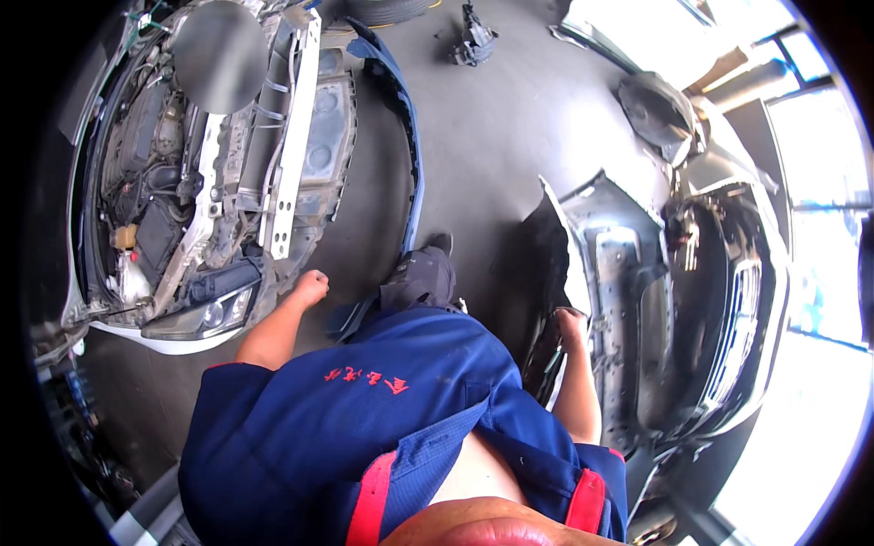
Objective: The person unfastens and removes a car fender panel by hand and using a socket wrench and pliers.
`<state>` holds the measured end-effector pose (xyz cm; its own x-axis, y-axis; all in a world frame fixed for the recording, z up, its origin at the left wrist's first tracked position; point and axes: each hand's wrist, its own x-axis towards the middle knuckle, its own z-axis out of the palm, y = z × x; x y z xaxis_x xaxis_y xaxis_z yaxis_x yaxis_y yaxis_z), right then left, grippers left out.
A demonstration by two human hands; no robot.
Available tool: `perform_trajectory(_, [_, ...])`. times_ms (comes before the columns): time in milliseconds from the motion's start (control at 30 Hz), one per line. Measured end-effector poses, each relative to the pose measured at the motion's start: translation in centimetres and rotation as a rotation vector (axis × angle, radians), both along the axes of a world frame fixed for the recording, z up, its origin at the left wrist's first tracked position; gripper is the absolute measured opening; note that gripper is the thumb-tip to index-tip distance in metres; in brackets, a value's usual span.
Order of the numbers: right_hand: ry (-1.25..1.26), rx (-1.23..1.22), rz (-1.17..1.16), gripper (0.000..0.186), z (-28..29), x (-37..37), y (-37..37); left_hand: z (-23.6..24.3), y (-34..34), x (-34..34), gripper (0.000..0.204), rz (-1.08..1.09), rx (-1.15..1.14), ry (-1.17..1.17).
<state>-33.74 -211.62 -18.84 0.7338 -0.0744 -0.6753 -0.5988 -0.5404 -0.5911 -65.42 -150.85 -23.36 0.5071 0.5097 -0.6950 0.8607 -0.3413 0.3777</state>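
My left hand (312, 287) is curled into a fist beside the front corner of a car with its front end stripped, close to the headlight (214, 312). Nothing shows in that fist. On the other side, my right hand (571, 325) hangs at the near end of a dark, curved body panel (553, 246) with a pale edge. Its fingers are mostly hidden, so whether they touch or grip the panel cannot be made out. My feet are on the grey floor, one shoe (442, 242) showing between the car and the panels.
The car's exposed engine bay (146, 182) and bare metal bumper beam (296, 136) fill the left. A long blue bumper cover (407, 118) curves along the floor ahead. At right stand a large panel (619, 246) and a bumper with grille (733, 309). A small dark part (474, 41) lies farther off.
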Motion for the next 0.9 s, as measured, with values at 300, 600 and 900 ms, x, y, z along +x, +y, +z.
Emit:
perform_trajectory(300, [0.248, -0.270, 0.318, 0.021, -0.8, 25.4, 15.6, -5.0, 5.0, 23.2, 0.032, -0.391, -0.180, 0.078])
perform_trajectory(600, [0.314, -0.097, 0.494, 0.039, -4.0, 43.5, 26.0, 2.0, 24.6, 55.3, 0.024, 0.179, 0.055, -0.327])
perform_trajectory(900, [0.410, -0.158, 0.566, 0.020, -6.7, 75.7, 44.3, -1.2, 33.7, 66.7, 0.027, -0.084, 0.028, -0.103])
